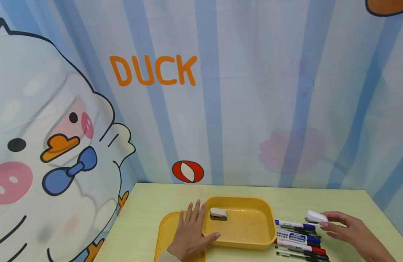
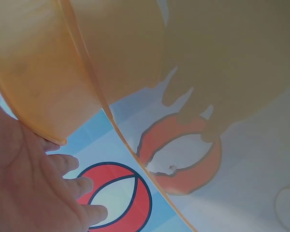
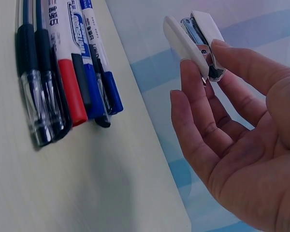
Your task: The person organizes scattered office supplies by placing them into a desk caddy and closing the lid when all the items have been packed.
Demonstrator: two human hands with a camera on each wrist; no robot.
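Note:
Between thumb and fingers, my right hand (image 1: 350, 229) pinches a small white stapler (image 1: 316, 217), held above the table to the right of the pens. The right wrist view shows the stapler (image 3: 183, 41) with its metal inside parts visible between white halves. My left hand (image 1: 192, 233) lies at the left side of a yellow tray (image 1: 240, 245), fingers straight and spread, thumb reaching over the rim. Inside the tray, near its left wall, sits another small stapler (image 1: 218, 213), white on top and dark below. The left wrist view shows my left fingers (image 2: 79, 186) beside orange-yellow plastic.
Several pens and markers lie side by side right of the tray, among them a red-capped marker (image 1: 301, 246) and a blue-capped marker (image 1: 297, 237). A flat yellow board or lid (image 1: 165, 233) lies partly under my left hand. Behind the pale table (image 1: 149, 198) hangs a printed curtain (image 1: 237, 109).

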